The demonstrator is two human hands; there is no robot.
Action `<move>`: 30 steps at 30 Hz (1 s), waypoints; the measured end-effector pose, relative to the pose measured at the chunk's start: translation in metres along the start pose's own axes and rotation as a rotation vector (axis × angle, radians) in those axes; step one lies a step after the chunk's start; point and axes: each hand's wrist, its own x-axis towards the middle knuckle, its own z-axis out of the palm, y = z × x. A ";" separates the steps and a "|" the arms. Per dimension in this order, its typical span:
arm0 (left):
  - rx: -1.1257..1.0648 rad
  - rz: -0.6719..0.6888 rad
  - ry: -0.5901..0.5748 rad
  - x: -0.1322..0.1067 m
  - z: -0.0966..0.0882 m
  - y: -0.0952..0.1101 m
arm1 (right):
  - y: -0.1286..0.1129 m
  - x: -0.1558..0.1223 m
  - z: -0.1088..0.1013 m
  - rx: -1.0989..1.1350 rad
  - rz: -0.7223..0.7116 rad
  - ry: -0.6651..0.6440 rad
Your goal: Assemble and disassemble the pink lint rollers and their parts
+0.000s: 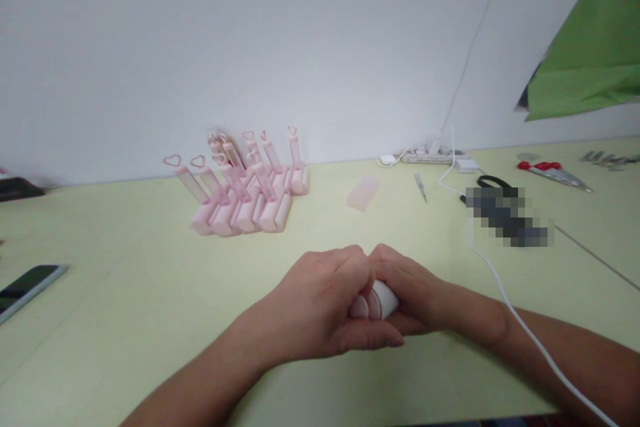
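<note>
Both of my hands are together over the near middle of the table. My left hand (330,300) curls around a white-and-pink rounded plastic piece (384,299), its thumb stretched along the near side. From the other side my right hand (407,283) wraps the same piece, mostly behind the left fingers. Only part of the piece shows, so its full shape is hidden. Beyond the hands stand several pink plastic pieces (276,212) with clear pink tubes and heart-shaped loops on top. A flat translucent pink piece (363,192) lies past my hands.
A small screwdriver (421,188) lies right of the flat piece. Farther right are a power strip (433,157), a blurred dark object (505,213) and red-handled pliers (553,172). A white cable (493,273) crosses over my right forearm. A phone (30,287) lies at left.
</note>
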 end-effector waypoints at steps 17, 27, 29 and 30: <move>-0.197 -0.022 -0.063 0.000 -0.001 -0.014 | 0.010 0.000 0.008 0.022 0.034 0.017; -0.258 -0.011 -0.077 -0.003 -0.003 -0.011 | 0.011 -0.003 0.014 0.081 0.105 -0.037; -0.259 -0.007 -0.033 -0.002 -0.002 -0.011 | 0.012 -0.004 0.013 0.063 0.116 -0.017; -0.263 -0.007 -0.005 -0.001 -0.001 -0.011 | 0.012 -0.004 0.013 0.052 0.123 0.006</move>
